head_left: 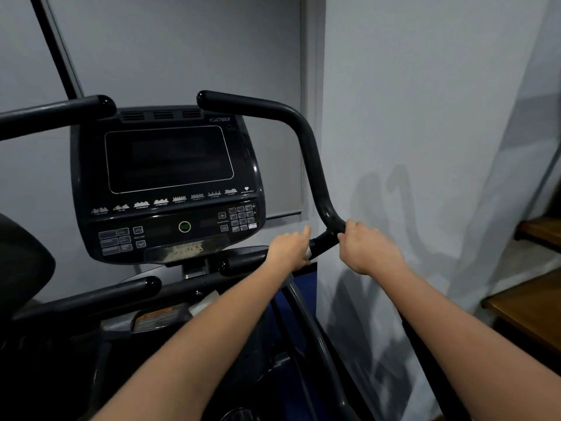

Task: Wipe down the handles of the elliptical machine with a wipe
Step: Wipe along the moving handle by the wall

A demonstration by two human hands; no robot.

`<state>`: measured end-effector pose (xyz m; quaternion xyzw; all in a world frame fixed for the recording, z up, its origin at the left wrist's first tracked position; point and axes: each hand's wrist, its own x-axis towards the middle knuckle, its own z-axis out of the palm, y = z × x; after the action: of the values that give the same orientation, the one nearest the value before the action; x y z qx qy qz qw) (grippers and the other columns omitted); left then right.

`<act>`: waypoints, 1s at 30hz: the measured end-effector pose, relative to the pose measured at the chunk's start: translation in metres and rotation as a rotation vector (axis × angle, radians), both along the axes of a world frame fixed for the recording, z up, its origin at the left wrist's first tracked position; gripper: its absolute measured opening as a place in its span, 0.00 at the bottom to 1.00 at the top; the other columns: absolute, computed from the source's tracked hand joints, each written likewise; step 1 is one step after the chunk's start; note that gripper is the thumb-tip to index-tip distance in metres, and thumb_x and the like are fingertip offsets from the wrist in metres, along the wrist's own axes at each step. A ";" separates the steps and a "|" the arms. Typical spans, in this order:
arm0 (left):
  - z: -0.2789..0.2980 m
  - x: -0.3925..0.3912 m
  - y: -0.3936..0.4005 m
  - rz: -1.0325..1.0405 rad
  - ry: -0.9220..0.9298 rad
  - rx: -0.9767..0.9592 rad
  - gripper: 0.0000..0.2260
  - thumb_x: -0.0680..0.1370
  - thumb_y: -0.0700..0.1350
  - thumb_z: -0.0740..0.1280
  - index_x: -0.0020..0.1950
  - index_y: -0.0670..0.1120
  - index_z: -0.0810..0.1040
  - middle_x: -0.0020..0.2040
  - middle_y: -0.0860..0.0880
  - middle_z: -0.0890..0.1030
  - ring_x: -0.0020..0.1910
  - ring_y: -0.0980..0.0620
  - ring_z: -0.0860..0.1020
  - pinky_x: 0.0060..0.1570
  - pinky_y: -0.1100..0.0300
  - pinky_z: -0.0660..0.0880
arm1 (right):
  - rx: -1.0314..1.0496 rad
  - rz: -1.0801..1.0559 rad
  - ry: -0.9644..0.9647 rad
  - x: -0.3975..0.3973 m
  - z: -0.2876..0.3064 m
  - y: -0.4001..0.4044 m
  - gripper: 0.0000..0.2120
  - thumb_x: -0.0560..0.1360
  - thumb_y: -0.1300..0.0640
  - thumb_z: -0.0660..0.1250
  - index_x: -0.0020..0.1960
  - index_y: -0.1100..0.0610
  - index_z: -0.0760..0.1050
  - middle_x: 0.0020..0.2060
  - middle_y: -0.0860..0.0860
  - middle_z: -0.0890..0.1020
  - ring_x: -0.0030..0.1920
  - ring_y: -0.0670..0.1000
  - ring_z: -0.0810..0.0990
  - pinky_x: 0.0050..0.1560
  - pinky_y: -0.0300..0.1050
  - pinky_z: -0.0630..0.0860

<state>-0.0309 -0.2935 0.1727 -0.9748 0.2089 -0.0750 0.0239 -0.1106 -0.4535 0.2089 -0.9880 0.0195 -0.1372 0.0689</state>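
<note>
Head view: both hands curl round the right handle [312,165], left hand [290,249] pinching the wipe [308,253] below right hand [368,247], bar rising up-left.

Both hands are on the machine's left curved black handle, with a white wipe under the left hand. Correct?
Not quite: the head view shows the right curved black handle. The left hand holds the white wipe there; the right hand grips beside it.

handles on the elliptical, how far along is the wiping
Done: nothing I can confirm. In hand: both hands grip the right handle's lower bend, the left hand pressing a white wipe there, the right hand just above. Left: the left handle and lower bars sit untouched.
</note>
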 end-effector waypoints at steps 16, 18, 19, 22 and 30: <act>0.022 -0.046 0.117 0.073 0.187 0.001 0.27 0.78 0.66 0.60 0.61 0.44 0.72 0.59 0.46 0.79 0.55 0.45 0.78 0.51 0.52 0.73 | 0.000 -0.020 0.005 -0.009 0.002 0.004 0.16 0.84 0.51 0.49 0.60 0.61 0.67 0.57 0.58 0.76 0.51 0.61 0.76 0.43 0.50 0.66; 0.028 -0.043 0.104 0.053 0.212 0.012 0.25 0.80 0.63 0.59 0.62 0.43 0.72 0.60 0.44 0.79 0.56 0.43 0.78 0.53 0.52 0.73 | 0.001 -0.020 -0.005 -0.008 0.001 0.004 0.16 0.84 0.50 0.49 0.61 0.61 0.67 0.57 0.57 0.76 0.53 0.61 0.77 0.44 0.50 0.66; 0.029 -0.042 0.093 0.038 0.203 0.029 0.24 0.81 0.62 0.59 0.62 0.42 0.72 0.60 0.43 0.79 0.56 0.43 0.78 0.54 0.51 0.74 | 0.003 -0.022 -0.006 -0.007 0.000 0.004 0.16 0.84 0.50 0.49 0.61 0.61 0.67 0.58 0.57 0.76 0.54 0.61 0.77 0.44 0.50 0.66; 0.024 -0.028 0.044 0.008 0.163 0.059 0.23 0.81 0.60 0.60 0.63 0.41 0.72 0.59 0.42 0.78 0.56 0.41 0.78 0.56 0.49 0.75 | -0.007 -0.017 -0.009 -0.003 -0.001 0.003 0.16 0.84 0.51 0.49 0.62 0.61 0.67 0.59 0.58 0.76 0.55 0.61 0.77 0.44 0.50 0.65; 0.002 0.000 0.002 -0.018 0.071 0.029 0.25 0.80 0.62 0.62 0.63 0.41 0.70 0.57 0.42 0.79 0.53 0.41 0.79 0.46 0.51 0.72 | 0.027 -0.004 -0.002 0.001 -0.001 0.000 0.16 0.84 0.50 0.50 0.62 0.61 0.68 0.58 0.57 0.75 0.54 0.60 0.76 0.45 0.50 0.66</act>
<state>-0.0305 -0.2919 0.1749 -0.9744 0.2196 -0.0374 0.0300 -0.1091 -0.4538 0.2082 -0.9867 0.0231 -0.1381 0.0822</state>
